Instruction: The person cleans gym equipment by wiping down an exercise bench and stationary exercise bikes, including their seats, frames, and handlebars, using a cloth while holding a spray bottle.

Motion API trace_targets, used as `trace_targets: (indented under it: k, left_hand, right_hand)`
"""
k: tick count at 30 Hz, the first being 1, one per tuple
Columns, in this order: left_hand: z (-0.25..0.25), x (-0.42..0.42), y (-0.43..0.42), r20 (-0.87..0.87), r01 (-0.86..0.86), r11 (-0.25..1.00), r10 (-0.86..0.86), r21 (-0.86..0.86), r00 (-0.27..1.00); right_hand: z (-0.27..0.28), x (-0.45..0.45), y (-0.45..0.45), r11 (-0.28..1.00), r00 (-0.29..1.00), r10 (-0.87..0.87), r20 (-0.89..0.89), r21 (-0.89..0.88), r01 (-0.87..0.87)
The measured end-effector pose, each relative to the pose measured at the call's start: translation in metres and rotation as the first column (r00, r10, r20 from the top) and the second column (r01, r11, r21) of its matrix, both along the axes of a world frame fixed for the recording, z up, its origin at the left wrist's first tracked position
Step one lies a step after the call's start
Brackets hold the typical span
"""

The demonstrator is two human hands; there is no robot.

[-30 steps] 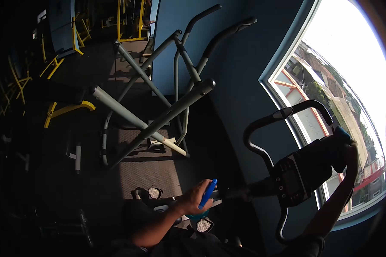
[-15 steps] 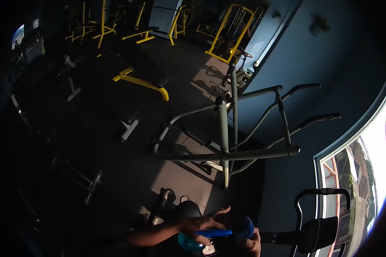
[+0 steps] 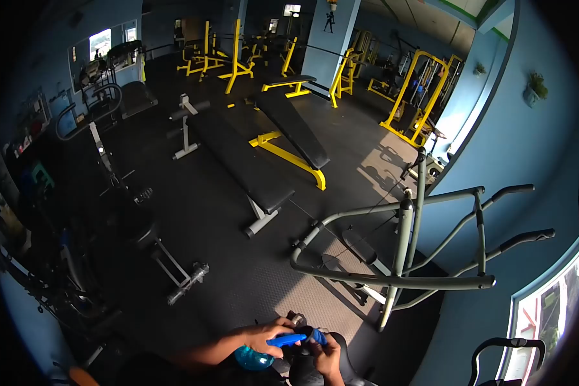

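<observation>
The left hand (image 3: pixel 269 338) grips a blue-headed, rounded translucent teal spray bottle (image 3: pixel 253 359); the right hand (image 3: pixel 327 358), just beside, clutches bunched blue cloth (image 3: pixel 318 336).

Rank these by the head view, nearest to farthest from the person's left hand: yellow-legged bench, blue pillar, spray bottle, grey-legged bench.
Nearest to the left hand first:
1. Spray bottle: in its grip.
2. Grey-legged bench: ahead, on the dark floor.
3. Yellow-legged bench: just beyond, slightly right.
4. Blue pillar: at the back of the room.
</observation>
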State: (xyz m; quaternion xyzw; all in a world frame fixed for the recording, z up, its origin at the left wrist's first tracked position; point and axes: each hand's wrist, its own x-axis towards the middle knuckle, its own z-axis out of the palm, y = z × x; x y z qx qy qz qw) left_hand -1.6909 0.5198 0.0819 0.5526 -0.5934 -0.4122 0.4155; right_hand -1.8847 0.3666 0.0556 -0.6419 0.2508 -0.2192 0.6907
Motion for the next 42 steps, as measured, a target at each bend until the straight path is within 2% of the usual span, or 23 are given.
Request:
trace_targets:
  k: [1, 4, 5, 6, 7, 9, 10, 12, 13, 15, 17, 18, 19, 23, 25, 27, 28, 29, 31, 32, 35, 38, 42]
  left_hand:
    - [-0.014, -0.006, 0.009, -0.028, -0.041, 0.995, 0.044, 0.087, 0.999]
    - [-0.022, -0.006, 0.03, -0.008, 0.008, 0.972, -0.006, 0.233, 1.0]
    - [-0.023, -0.005, 0.03, 0.025, 0.029, 0.969, -0.036, 0.247, 0.999]
    - [-0.06, -0.001, 0.036, 0.057, 0.033, 0.991, -0.041, 0.133, 0.998]
    - [-0.023, 0.009, 0.028, -0.132, 0.118, 0.956, -0.085, 0.268, 0.988]
    - [-0.036, 0.024, 0.029, -0.338, 0.218, 0.887, -0.075, 0.408, 0.938]
    - [-0.04, 0.032, 0.029, -0.343, 0.22, 0.888, -0.076, 0.405, 0.936]
    - [-0.044, 0.053, 0.034, -0.226, -0.045, 0.991, 0.072, 0.126, 0.971]
    - [-0.054, 0.068, 0.035, -0.155, -0.074, 0.994, 0.086, 0.084, 0.984]
    - [-0.061, 0.104, 0.035, -0.175, -0.073, 0.988, 0.097, 0.139, 0.98]
    - [-0.07, 0.145, 0.036, -0.119, -0.124, 0.986, 0.137, 0.115, 0.983]
    - [-0.073, 0.158, 0.036, -0.068, -0.202, 0.975, 0.209, 0.095, 0.975]
    - [-0.062, 0.179, 0.034, 0.011, -0.245, 0.969, 0.245, -0.036, 0.969]
    - [-0.034, 0.248, 0.039, 0.073, -0.301, 0.953, 0.301, -0.011, 0.951]
    - [-0.019, 0.269, 0.038, 0.268, -0.338, 0.916, 0.388, -0.214, 0.882]
    - [-0.013, 0.283, 0.033, 0.29, -0.29, 0.953, 0.304, -0.091, 0.907]
    - [-0.015, 0.287, 0.027, 0.297, -0.237, 0.967, 0.253, -0.091, 0.921]
    - [-0.016, 0.291, 0.018, 0.305, -0.187, 0.978, 0.206, -0.089, 0.93]
    - [-0.002, 0.29, 0.004, 0.326, -0.208, 0.977, 0.215, -0.056, 0.921]
    - [-0.003, 0.292, -0.005, 0.299, -0.186, 0.978, 0.206, -0.093, 0.932]
    - [-0.014, 0.3, -0.032, 0.181, -0.089, 0.977, 0.125, -0.195, 0.976]
    - [-0.002, 0.311, -0.066, 0.202, -0.001, 0.999, 0.012, -0.055, 0.979]
    - [-0.004, 0.35, -0.141, 0.279, 0.175, 0.982, -0.149, -0.072, 0.949]
  right_hand:
    - [-0.01, 0.001, -0.004, 0.987, 0.994, 0.097, 0.045, -0.13, -0.09]
    - [-0.016, 0.006, 0.004, 0.962, 0.963, 0.269, -0.016, -0.052, -0.269]
    - [-0.018, 0.01, 0.01, 0.969, 0.97, 0.243, -0.015, -0.047, -0.244]
    - [-0.02, 0.016, 0.015, 0.971, 0.979, 0.204, -0.021, -0.122, -0.205]
    - [-0.024, 0.022, 0.018, 0.964, 0.985, 0.171, -0.031, -0.2, -0.174]
    - [-0.038, 0.033, 0.024, 0.989, 0.983, 0.075, -0.17, -0.11, -0.095]
    - [-0.05, 0.039, 0.021, 0.984, 0.98, 0.035, -0.197, -0.163, -0.068]
    - [-0.044, 0.061, 0.016, 0.938, 0.962, -0.005, -0.274, -0.336, -0.09]
    - [-0.039, 0.076, 0.016, 0.92, 0.948, -0.069, -0.311, -0.388, -0.06]
    - [-0.047, 0.11, 0.015, 0.956, 0.913, -0.122, -0.388, -0.294, 0.002]
    - [-0.044, 0.15, 0.015, 0.758, 0.91, -0.211, -0.356, -0.648, -0.078]
    - [-0.042, 0.173, 0.019, 0.741, 0.899, -0.276, -0.339, -0.671, -0.026]
    - [-0.047, 0.196, 0.024, 0.726, 0.887, -0.331, -0.321, -0.688, 0.022]
    - [-0.04, 0.279, 0.047, 0.818, 0.897, -0.145, -0.417, -0.561, -0.128]
    - [-0.028, 0.315, 0.059, 0.933, 0.837, -0.031, -0.547, -0.317, -0.173]
    - [-0.051, 0.339, 0.055, 0.935, 0.824, 0.159, -0.544, -0.185, -0.302]
    - [-0.069, 0.349, 0.052, 0.971, 0.838, 0.212, -0.502, 0.01, -0.24]
    - [-0.116, 0.357, 0.042, 0.942, 0.872, 0.336, -0.355, 0.137, -0.307]
    - [-0.128, 0.368, 0.03, 0.911, 0.933, 0.355, -0.067, 0.247, -0.329]
    - [-0.132, 0.37, 0.021, 0.91, 0.93, 0.366, 0.032, 0.194, -0.365]
    - [-0.117, 0.387, -0.015, 0.94, 0.939, 0.341, -0.051, 0.032, -0.34]
    - [-0.098, 0.411, -0.058, 0.943, 0.957, 0.268, -0.112, -0.171, -0.284]
    - [-0.078, 0.459, -0.135, 0.838, 0.995, 0.09, -0.052, -0.535, -0.103]
